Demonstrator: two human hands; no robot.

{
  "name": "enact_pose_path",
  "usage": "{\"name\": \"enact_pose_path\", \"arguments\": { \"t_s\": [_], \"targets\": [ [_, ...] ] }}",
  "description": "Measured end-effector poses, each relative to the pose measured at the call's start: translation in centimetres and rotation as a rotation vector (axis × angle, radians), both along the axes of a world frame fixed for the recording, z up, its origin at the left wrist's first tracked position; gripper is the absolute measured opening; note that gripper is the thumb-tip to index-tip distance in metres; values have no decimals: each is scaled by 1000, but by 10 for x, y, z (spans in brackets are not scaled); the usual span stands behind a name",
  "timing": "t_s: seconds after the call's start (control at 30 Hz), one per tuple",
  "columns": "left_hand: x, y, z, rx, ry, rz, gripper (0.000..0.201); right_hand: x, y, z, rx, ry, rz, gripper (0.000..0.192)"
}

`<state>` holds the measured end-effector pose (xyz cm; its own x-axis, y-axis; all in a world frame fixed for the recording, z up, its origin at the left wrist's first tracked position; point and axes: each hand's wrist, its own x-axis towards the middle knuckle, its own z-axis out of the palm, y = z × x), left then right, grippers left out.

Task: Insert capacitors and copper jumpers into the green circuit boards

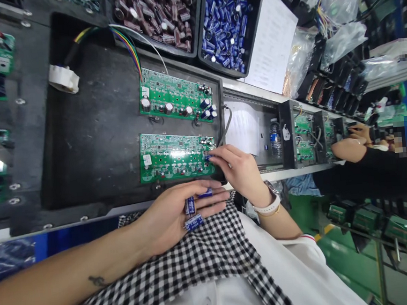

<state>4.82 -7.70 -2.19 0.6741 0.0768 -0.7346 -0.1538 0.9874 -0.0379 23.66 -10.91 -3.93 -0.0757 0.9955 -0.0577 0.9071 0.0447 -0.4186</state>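
My left hand [180, 210] lies palm up below the boards, cradling three blue capacitors [194, 222] on its palm and fingers. At the right end of the lower green circuit board [175, 155], my right hand [234, 166] has thumb and forefinger pinched on a small blue capacitor [208, 157], mostly covered by the fingertips. Whether its leads sit in the board I cannot tell. Just above lies the upper circuit board [176, 96], fitted with brown and blue capacitors and joined to a coloured wire bundle [130, 45]. Both boards rest in a black tray [90, 147].
Behind the tray stand a bin of brown capacitors [196, 35] and a bin of blue capacitors [249, 59]. Paper [268, 39] lies beside them. To the right are a water bottle [275, 137], further trays with boards [304, 137], and a co-worker's hand [360, 133].
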Motion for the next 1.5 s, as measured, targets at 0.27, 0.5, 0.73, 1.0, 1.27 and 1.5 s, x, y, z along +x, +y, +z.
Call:
{"name": "enact_pose_path", "arguments": {
  "t_s": [0.27,0.5,0.73,1.0,1.27,1.5],
  "targets": [
    [-7,-5,-7,79,-17,-71,17,-7,-3,-4,78,-144,34,28],
    [-5,0,-5,93,27,-99,12,-5,-6,-9,101,-50,108,27],
    [-10,-5,-6,94,-96,-108,20,-17,-26,29,-57,283,95,27],
    [-5,-13,-11,53,-66,41,15,-9,-27,7,-52,-51,61,24],
    [-7,-10,-9,161,-68,-74,19,-10,-22,10,-54,-154,109,25],
    [-6,-10,-9,219,-59,-152,13,-4,-26,8,-51,-185,213,29]
  ]
}}
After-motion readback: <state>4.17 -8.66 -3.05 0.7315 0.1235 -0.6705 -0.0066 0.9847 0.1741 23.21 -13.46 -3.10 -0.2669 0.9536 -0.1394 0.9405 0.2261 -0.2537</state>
